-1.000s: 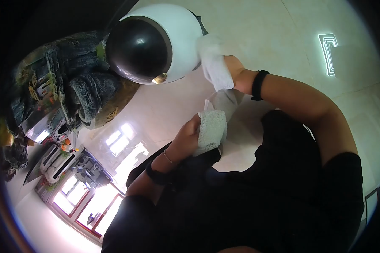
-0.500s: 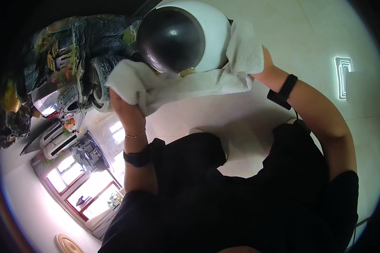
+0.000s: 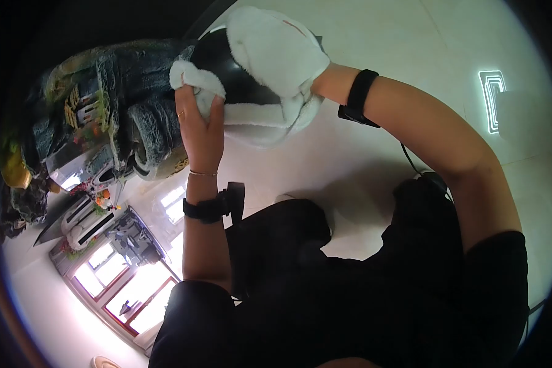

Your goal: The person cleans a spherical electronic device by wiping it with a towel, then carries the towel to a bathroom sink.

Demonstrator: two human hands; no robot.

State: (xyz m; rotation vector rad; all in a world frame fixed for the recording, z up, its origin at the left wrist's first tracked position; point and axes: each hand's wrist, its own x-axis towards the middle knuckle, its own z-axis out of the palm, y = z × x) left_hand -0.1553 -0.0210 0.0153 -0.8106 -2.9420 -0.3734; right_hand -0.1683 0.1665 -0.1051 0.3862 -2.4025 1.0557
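Observation:
A white fluffy towel [image 3: 276,52] stretches between my two hands. My left hand [image 3: 201,132] is closed on one bunched end, its thumb and fingers pinching the cloth. The other end covers my right hand [image 3: 328,81]; its fingers are hidden under the cloth, which it holds over the top of a rounded object. That object has a glossy black dome [image 3: 218,55] and, in the earlier frame, a smooth white shell. Most of it is now behind the towel. Below, a strip of towel hangs between the hands, along the dome's near side.
To the left of the dome stands a dark rockery-like ornament [image 3: 144,67] with a ring-shaped part [image 3: 142,138]. Pale floor tiles [image 3: 405,43] carry a bright light reflection [image 3: 492,101]. My knees in black clothing [image 3: 288,230] are below. Windows [image 3: 126,285] show at lower left.
My right hand has moved left and up, bringing the towel across the white shell and part of the dome. My left hand has shifted slightly up and right, still gripping its end.

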